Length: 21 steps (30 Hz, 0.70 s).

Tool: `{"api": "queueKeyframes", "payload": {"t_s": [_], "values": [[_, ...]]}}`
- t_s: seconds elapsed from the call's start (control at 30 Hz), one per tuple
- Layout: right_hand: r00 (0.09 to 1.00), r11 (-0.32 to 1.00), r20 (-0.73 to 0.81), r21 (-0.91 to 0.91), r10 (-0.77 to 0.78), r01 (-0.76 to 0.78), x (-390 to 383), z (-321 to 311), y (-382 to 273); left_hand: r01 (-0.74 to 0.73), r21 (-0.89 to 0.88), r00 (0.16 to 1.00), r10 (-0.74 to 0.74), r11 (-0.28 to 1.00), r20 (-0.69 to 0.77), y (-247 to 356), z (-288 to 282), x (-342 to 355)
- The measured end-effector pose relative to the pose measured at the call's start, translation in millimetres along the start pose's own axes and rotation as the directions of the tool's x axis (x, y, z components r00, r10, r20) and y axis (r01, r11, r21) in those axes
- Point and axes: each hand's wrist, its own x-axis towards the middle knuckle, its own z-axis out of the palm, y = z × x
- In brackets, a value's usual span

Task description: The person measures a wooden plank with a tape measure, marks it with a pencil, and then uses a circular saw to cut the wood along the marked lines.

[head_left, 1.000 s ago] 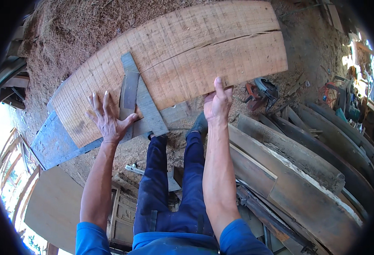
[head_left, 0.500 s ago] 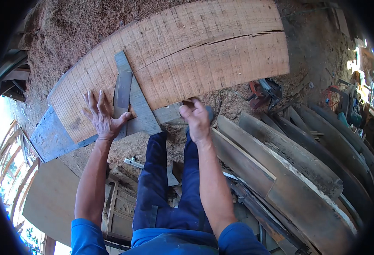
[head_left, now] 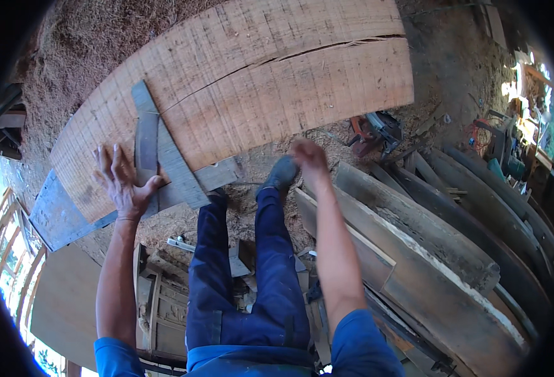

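Observation:
A broad, curved slab of wood (head_left: pixel 252 81) with a long crack lies in front of me. On its near left part sits a wooden template made of a grey-green slanting strip (head_left: pixel 175 151), a short curved piece (head_left: pixel 146 141) and a strip (head_left: pixel 217 175) along the slab's near edge. My left hand (head_left: pixel 125 188) is open, fingers spread flat on the slab, with the thumb by the lower end of the curved piece. To the right of the edge strip's end, my right hand (head_left: pixel 310 162) hangs apart from it above my shoe. Motion smears its fingers.
A bluish-grey board (head_left: pixel 63 204) shows under the slab's left end. A red and dark power tool (head_left: pixel 377 135) lies on the ground beyond the right hand. Several long planks (head_left: pixel 415 264) lean on the right. Wood scraps (head_left: pixel 164 301) lie by my legs.
My right hand has moved off the end of the edge strip and to the right. The left hand stays on the slab. The whole view has shifted slightly.

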Motion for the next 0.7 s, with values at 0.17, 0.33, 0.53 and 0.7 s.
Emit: {"api": "queueKeyframes", "payload": {"t_s": [0.17, 0.33, 0.53, 0.7], "values": [[0.925, 0.224, 0.119, -0.952, -0.361, 0.210, 79.1, -136.2, 81.3, -0.009, 0.028, 0.999, 0.008, 1.000, 0.039, -6.0, 9.4, 2.0], [0.914, 0.197, 0.071, -0.967, -0.400, 0.161, 135.8, -207.1, 146.7, -0.040, -0.048, 0.999, 0.041, 0.998, 0.022, -0.8, 12.4, 12.0], [0.994, 0.061, -0.001, -0.998, -0.111, 0.006, 180.4, -204.4, 144.6, -0.049, -0.019, 0.995, 0.051, 0.999, 0.088, -5.9, 0.5, 6.0], [1.000, 0.050, 0.005, -0.999, 0.012, 0.005, 158.9, -201.6, 112.3, -0.088, 0.000, 0.994, 0.088, 0.996, 0.066, -4.8, 2.3, 11.6]]}}
